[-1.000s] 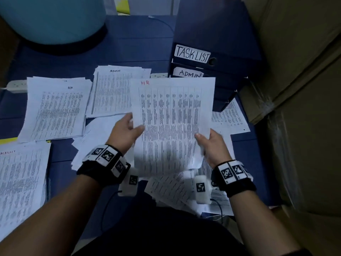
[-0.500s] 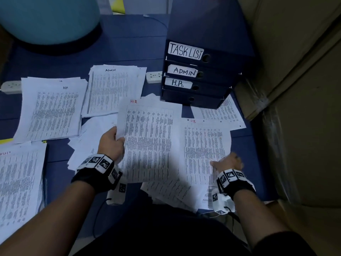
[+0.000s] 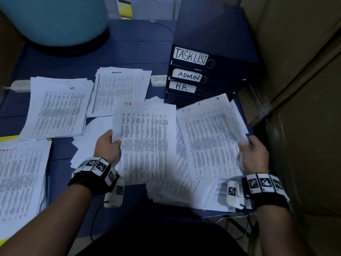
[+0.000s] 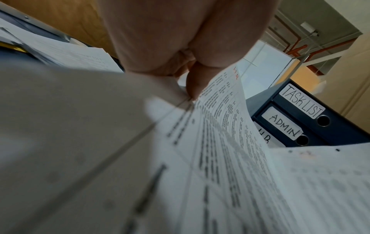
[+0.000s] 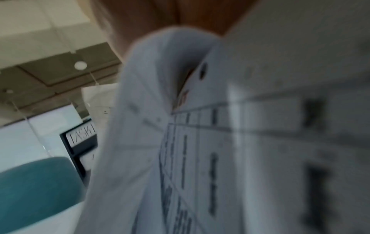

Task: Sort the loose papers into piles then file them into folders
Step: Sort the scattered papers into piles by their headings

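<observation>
My left hand (image 3: 108, 143) pinches the left edge of a printed sheet marked HR in red (image 3: 145, 137), held above the loose papers (image 3: 171, 189) at the table's near edge. The same sheet (image 4: 220, 120) bends under my thumb in the left wrist view. My right hand (image 3: 252, 154) grips the right edge of a second printed sheet (image 3: 208, 141), lifted and blurred, with punch holes at its top. That sheet (image 5: 200, 142) fills the right wrist view. Sorted piles lie at left: HR (image 3: 57, 108), ADMIN (image 3: 120, 91), task list (image 3: 20, 180). Dark blue folders (image 3: 212, 74) labelled TASK LIST, ADMIN and H.R. are stacked behind.
A teal round object (image 3: 55, 19) stands at the far left of the blue table (image 3: 138, 45). White power strips (image 3: 158, 80) lie behind the piles. Brown cardboard (image 3: 299, 89) walls off the right side. A yellow folder edge (image 3: 7, 138) shows under the task list pile.
My right hand let go of the HR sheet, dropped to the loose papers and has lifted a second sheet. My left hand keeps the HR sheet, now lower and to the left.
</observation>
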### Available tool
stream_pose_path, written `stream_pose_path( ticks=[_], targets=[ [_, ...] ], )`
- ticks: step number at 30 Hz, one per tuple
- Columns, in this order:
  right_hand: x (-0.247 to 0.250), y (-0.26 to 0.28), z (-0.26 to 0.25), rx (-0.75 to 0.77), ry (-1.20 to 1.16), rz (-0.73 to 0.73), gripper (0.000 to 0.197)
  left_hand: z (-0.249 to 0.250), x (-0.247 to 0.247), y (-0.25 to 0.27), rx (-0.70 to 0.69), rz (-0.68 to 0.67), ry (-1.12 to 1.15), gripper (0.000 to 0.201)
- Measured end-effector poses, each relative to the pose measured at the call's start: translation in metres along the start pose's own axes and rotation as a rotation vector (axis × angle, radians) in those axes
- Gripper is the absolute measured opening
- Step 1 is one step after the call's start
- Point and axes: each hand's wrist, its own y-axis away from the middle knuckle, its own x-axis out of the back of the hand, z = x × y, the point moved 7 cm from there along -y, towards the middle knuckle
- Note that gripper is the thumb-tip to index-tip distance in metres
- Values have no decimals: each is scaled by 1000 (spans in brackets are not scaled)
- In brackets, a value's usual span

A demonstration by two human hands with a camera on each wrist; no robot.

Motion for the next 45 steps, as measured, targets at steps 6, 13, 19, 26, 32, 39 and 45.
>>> stream_pose_path(
  ticks=[6,13,19,26,32,39,45],
  targets=[
    [-2,-6,7,-60,57,28,13,-2,12,8,3,58,1,27],
    [17,-5,10,-67,-102,203,17,-14,23,14,36,105,61,24],
    [-8,-2,6,-119,-416,50,19,-11,21,18,45,88,112,26],
    [-119,42,-19,-238,-501,-400,11,-1,-6,14,10,-11,261,28],
    [-172,41,-7,-225,-368,-484,56,7,-9,23,59,-20,363,35],
    [-166,49,-24,-203,-373,-460,23,9,-5,22,-14,-38,88,37],
    [-135,44,36,-383,314,-314,77,-3,26,10,-31,72,21,28]
  ],
)
